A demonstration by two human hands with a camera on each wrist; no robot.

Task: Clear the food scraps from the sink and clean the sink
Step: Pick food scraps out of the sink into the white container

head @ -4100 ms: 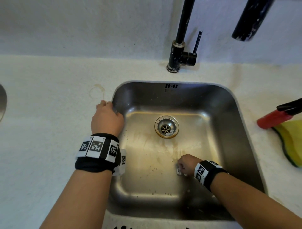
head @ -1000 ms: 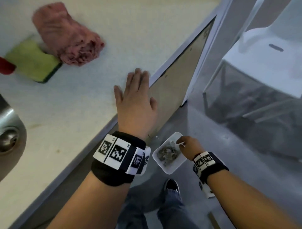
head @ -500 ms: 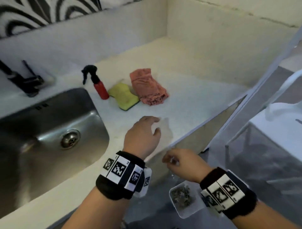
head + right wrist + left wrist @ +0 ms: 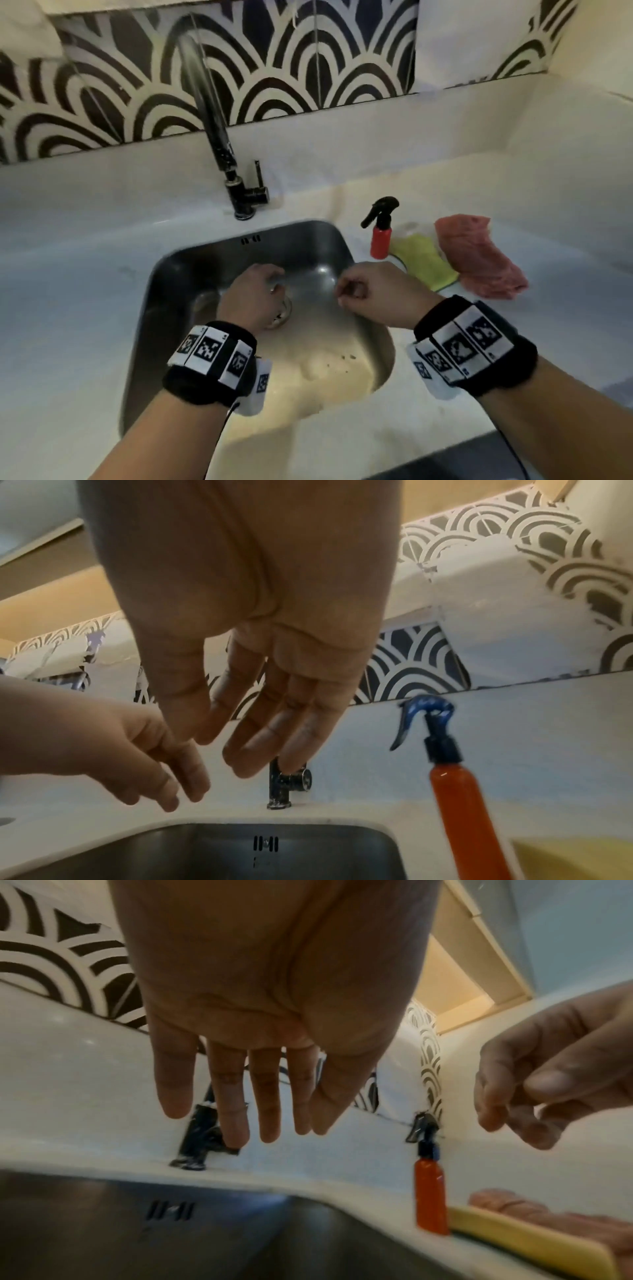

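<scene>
The steel sink (image 4: 164, 308) is sunk into a pale counter, and a few dark food scraps (image 4: 346, 359) lie on its floor near the front right. My left hand (image 4: 260, 291) hovers over the basin and hides most of the drain (image 4: 284, 313). Its fingers (image 4: 236, 1118) are straight and hold nothing. My right hand (image 4: 359, 291) hangs above the sink's right side, fingers loosely bent. In the right wrist view this hand (image 4: 260, 737) is relaxed and empty. Neither hand touches the sink (image 4: 171, 853).
A black faucet (image 4: 219, 137) rises behind the sink. Right of the basin stand a red spray bottle (image 4: 381, 240), a yellow sponge (image 4: 424, 267) and a folded pink cloth (image 4: 479, 260). Patterned tiles line the back wall.
My view has swung from the floor beside the counter back to the sink. The right hand left the white tray of scraps, the left hand lifted off the counter, and both came over the basin.
</scene>
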